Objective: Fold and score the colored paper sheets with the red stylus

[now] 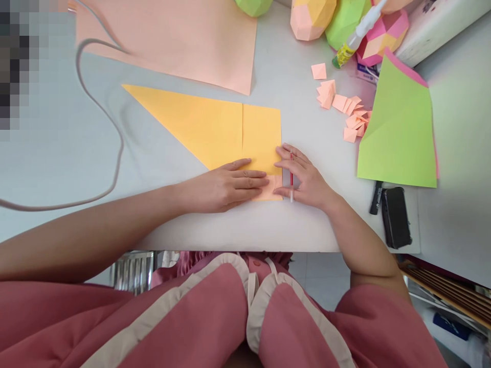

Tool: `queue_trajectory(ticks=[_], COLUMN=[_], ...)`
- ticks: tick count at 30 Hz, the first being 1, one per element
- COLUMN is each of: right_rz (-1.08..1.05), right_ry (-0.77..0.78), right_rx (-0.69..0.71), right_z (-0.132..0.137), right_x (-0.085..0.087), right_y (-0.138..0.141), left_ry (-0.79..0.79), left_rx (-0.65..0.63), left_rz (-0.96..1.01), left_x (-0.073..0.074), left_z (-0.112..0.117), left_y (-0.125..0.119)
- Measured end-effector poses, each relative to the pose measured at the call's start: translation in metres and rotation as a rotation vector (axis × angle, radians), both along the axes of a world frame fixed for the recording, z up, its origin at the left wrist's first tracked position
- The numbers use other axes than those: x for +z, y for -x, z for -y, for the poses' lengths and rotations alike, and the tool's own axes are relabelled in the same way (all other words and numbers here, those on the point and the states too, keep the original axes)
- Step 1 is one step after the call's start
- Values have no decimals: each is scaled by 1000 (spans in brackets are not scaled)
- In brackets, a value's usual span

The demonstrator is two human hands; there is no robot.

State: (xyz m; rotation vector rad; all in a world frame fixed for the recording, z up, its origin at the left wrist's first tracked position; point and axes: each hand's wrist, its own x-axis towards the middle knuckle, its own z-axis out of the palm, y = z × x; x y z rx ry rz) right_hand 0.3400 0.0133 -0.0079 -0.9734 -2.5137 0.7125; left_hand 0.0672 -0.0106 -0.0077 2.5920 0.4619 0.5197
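Observation:
A yellow paper sheet (215, 122) with a vertical fold or seam line lies on the white table, tapering to a point at the left. My left hand (230, 186) rests flat on its lower part, fingers stretched to the right. Under those fingertips a strip of peach paper (274, 186) shows along the lower edge. My right hand (303, 176) is at the sheet's right edge, fingers and thumb spread, tips touching the paper. A thin red pen refill (291, 176) runs upright across the gap between thumb and fingers; whether the hand grips it, I cannot tell.
A large peach sheet (172, 41) lies at the back, with a white cable (120, 148) on the left. Small peach paper pieces (351, 112), a glue bottle (353, 43), faceted paper shapes (312, 18), green paper (402, 128) and a black phone (397, 217) are to the right.

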Motion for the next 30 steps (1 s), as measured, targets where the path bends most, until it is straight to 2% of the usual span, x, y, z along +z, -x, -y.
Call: queue_trajectory(ticks=[6, 30], right_rz=[-12, -16], right_ry=[-38, -14], right_rx=[14, 12], right_z=[0, -1], right_x=[0, -1], right_y=[0, -1], left_ry=[-30, -24], left_rx=[-7, 2], left_rz=[12, 19], left_x=[-1, 0], left_z=[0, 0], left_y=[0, -1])
